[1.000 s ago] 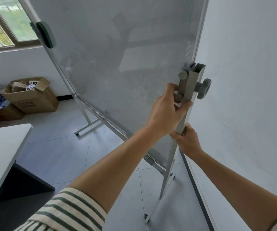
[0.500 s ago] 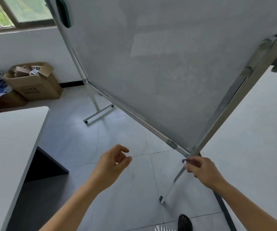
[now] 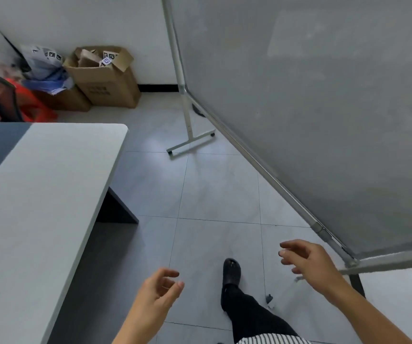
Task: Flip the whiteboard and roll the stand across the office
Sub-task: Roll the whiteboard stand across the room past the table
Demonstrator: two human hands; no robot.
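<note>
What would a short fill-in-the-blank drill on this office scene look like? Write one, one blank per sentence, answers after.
1. Both the left hand and the right hand are open and hold ____.
2. The open cardboard box stands on the floor against the ____.
3. The whiteboard hangs in its frame ____, not upright.
4. The black shoe stands on the grey ____ floor.

Missing words: nothing; wall; tilted; tiled

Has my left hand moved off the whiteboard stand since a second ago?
Yes. The left hand gripped the stand's post by the knob then; now it hangs open and empty low over the floor tiles, well left of the whiteboard.
</note>
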